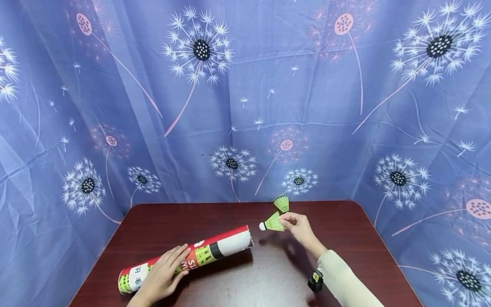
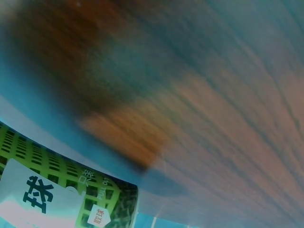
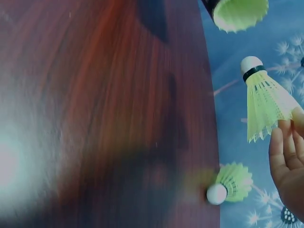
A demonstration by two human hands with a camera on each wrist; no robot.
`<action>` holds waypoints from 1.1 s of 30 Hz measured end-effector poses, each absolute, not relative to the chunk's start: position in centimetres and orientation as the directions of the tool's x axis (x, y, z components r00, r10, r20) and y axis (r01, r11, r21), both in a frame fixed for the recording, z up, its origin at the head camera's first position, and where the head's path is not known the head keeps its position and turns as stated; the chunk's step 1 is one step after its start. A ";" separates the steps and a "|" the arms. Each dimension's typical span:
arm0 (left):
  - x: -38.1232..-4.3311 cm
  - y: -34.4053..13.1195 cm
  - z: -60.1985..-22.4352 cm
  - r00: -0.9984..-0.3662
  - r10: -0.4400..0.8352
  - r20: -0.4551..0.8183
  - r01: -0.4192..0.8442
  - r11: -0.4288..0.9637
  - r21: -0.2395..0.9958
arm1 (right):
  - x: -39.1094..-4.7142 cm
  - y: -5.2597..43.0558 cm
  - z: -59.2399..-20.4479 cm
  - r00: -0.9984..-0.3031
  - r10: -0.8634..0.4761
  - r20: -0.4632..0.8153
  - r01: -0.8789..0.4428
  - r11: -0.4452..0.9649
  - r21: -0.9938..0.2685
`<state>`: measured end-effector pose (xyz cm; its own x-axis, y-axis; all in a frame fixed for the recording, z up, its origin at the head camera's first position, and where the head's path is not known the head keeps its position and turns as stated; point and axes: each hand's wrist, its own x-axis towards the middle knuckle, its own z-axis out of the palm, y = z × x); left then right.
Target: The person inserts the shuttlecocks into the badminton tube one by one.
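Note:
My left hand grips a red, white and green shuttlecock tube from above, its fingers over the top and its thumb on the near side. The tube slants across the table, its open end toward the right. In the right wrist view, a yellow-green skirt shows at the tube's mouth. My right hand pinches the skirt edge of a yellow-green shuttlecock between thumb and fingers. That shuttlecock's white cork points left, a short way from the tube's mouth.
A second yellow-green shuttlecock lies by the table's back edge, just behind my right hand. The dark red wooden table reflects light at its front middle. A blue curtain with dandelion prints hangs around the back and sides.

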<state>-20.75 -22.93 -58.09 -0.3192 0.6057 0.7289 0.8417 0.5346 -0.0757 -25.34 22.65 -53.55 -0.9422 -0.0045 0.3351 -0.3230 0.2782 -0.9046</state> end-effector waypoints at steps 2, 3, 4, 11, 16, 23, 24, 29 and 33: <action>-20.7 -22.9 -58.0 -0.319 0.604 0.730 0.842 0.534 -0.074 | -24.5 21.8 -52.5 -0.952 -0.027 0.306 -0.302 0.262 -0.917; -20.8 -22.9 -58.0 -0.319 0.603 0.731 0.842 0.534 -0.073 | -24.2 21.5 -52.0 -0.954 -0.040 0.296 -0.296 0.257 -0.920; -20.7 -22.9 -58.0 -0.321 0.603 0.731 0.842 0.535 -0.072 | -23.9 21.1 -51.7 -0.955 -0.054 0.291 -0.295 0.253 -0.921; -20.6 -22.8 -57.9 -0.327 0.607 0.725 0.839 0.539 -0.072 | -24.3 19.5 -53.6 -0.953 -0.081 0.293 -0.304 0.207 -0.930; -20.6 -22.8 -57.9 -0.330 0.607 0.722 0.840 0.538 -0.068 | -23.9 18.1 -54.2 -0.943 -0.103 0.317 -0.330 0.156 -0.931; -20.7 -22.7 -57.9 -0.332 0.609 0.720 0.842 0.535 -0.064 | -23.5 16.6 -54.7 -0.896 -0.143 0.421 -0.433 0.062 -0.899; -20.7 -22.7 -57.9 -0.334 0.609 0.720 0.841 0.537 -0.064 | -23.5 16.5 -54.8 -0.891 -0.152 0.428 -0.439 0.050 -0.897; -20.5 -22.8 -58.0 -0.330 0.608 0.722 0.840 0.538 -0.069 | -23.2 16.8 -54.7 -0.911 -0.210 0.355 -0.378 0.081 -0.922; -20.5 -22.9 -57.9 -0.319 0.606 0.729 0.844 0.532 -0.073 | -23.2 17.5 -54.5 -0.918 -0.274 0.285 -0.327 0.121 -0.937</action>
